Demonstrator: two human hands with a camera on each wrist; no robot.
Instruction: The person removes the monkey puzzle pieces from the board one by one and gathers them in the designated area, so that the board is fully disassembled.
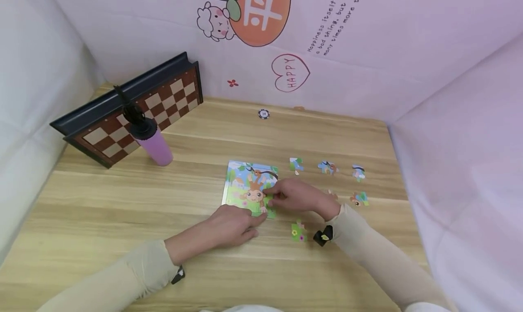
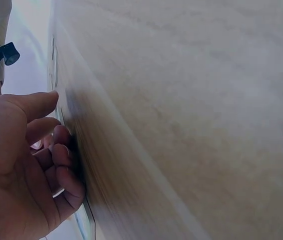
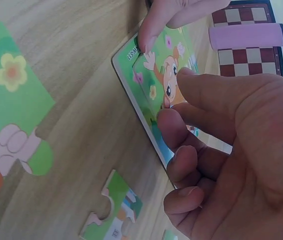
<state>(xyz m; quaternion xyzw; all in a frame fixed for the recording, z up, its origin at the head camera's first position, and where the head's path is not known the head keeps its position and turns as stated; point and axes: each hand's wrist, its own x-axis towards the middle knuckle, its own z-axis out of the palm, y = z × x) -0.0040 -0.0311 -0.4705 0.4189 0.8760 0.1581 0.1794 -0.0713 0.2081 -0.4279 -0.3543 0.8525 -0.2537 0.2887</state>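
A monkey jigsaw puzzle [image 1: 241, 191] lies in its flat tray on the table, with most of the picture showing. My left hand [image 1: 234, 223] rests at the near edge, its index finger extended onto the puzzle's lower border and its other fingers bent under. From the right, my right hand [image 1: 296, 195] reaches over the puzzle's right side. In the right wrist view, the thumb [image 3: 196, 85] and index fingertip touch the picture beside the monkey's head, with a gap between them and no piece visible there. The remaining fingers of that hand curl loosely over the tray edge.
Loose puzzle pieces lie to the right, among them a flowered piece [image 1: 298, 231] and a monkey-eye piece [image 1: 359, 199]. A chessboard case [image 1: 135, 116] leans at the back left behind a purple pump [image 1: 157, 148]. A poker chip [image 1: 263, 114] lies near the back wall.
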